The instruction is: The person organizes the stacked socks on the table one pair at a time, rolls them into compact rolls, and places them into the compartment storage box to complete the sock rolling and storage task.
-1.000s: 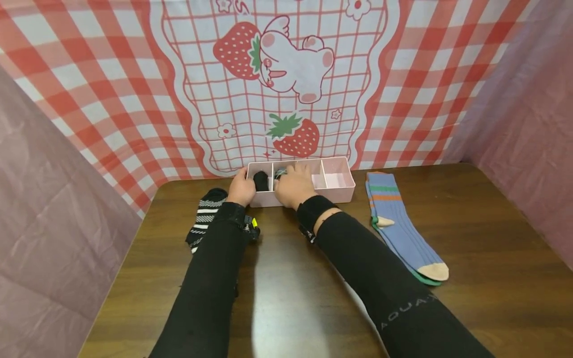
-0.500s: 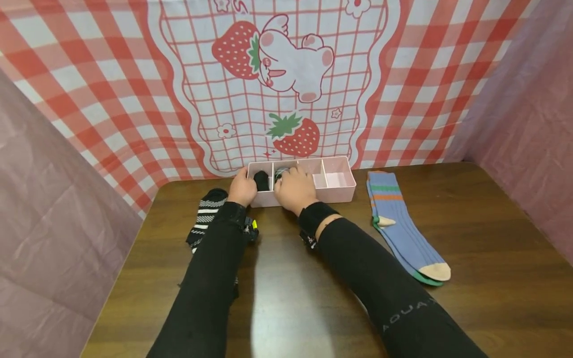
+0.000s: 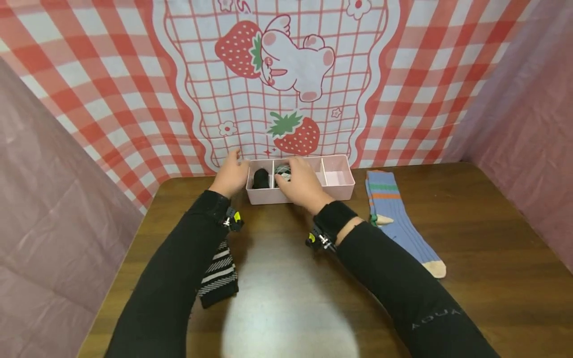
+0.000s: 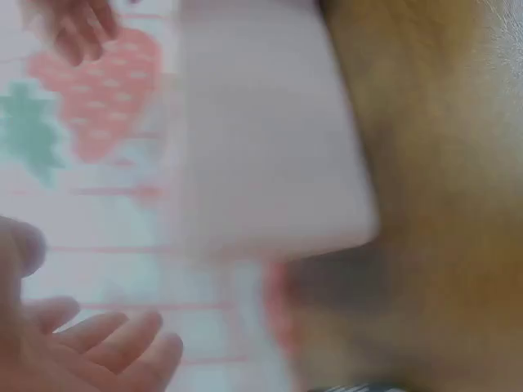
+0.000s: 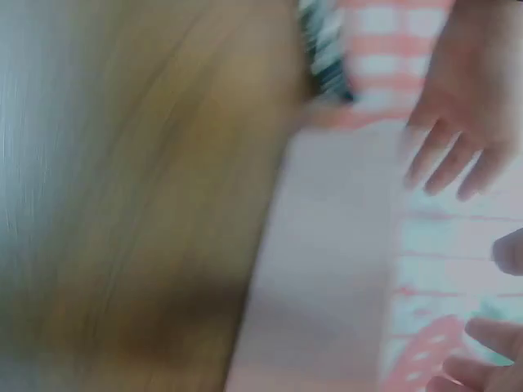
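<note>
hovering empty, fingers loosely parted, the right hand is over the pink box, the left hand just beside it; black bundle and patterned bundle fill its two leftmost compartments.

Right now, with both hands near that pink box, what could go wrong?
The left hand isn't gripping the pink divided box, so a nudge from the right hand might slide it. The right hand could catch the crisscross-patterned bundle beside it. The left sleeve crosses over the black-and-white striped sock in the head view and might drag it.
</note>
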A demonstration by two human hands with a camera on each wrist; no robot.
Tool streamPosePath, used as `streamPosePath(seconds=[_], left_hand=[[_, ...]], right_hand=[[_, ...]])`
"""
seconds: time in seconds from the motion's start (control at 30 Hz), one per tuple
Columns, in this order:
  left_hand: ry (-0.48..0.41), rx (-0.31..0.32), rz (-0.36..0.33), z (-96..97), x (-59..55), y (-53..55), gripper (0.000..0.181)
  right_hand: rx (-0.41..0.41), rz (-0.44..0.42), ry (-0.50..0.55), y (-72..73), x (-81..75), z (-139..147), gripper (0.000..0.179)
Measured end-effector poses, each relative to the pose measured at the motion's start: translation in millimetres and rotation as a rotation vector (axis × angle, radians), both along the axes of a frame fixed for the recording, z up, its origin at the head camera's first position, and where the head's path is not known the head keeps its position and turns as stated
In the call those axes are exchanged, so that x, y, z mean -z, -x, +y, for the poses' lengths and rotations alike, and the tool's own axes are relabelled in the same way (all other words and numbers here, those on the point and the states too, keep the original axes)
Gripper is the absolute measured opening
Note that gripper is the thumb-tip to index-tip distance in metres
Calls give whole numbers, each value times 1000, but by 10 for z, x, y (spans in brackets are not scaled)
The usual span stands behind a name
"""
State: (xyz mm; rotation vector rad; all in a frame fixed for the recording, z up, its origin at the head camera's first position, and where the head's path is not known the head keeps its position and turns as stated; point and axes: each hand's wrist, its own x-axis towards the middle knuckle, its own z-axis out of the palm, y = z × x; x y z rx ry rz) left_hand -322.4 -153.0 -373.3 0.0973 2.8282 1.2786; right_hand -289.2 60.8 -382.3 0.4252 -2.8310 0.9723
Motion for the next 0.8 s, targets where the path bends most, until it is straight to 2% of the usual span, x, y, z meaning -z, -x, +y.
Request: streamPosePath(seconds=[0.1, 0.17, 0.27, 0.33, 0.47, 0.53, 0.63, 0.7, 0.8], left_hand=[[74, 57, 109, -138, -189, -238, 61], [104, 96, 173, -222, -249, -452, 59], [120, 144, 234, -297, -253, -804, 57], [111, 173, 263, -316, -218, -1022, 55], [81, 200, 283, -333, -156, -1391, 53], [94, 217, 279, -341, -137, -1526, 53], [159, 248, 261, -368, -121, -1684, 53], [218, 260, 251, -395, -105, -1748, 53], [284, 267, 232, -420, -72, -1781, 51]], right_hand=[[-63, 14, 124, -209, -104, 70, 54], [-107, 9, 162, -394, -150, 121, 56], [-158, -19, 167, -689, -162, 200, 58], [-184, -45, 149, -874, -140, 256, 59], [-233, -90, 108, -1169, -99, 305, 59], [-264, -101, 93, -1290, -85, 302, 58], [-319, -113, 71, -1475, -57, 291, 54], [-355, -129, 50, -1581, -32, 295, 51], [-391, -176, 10, -1708, -18, 362, 50]])
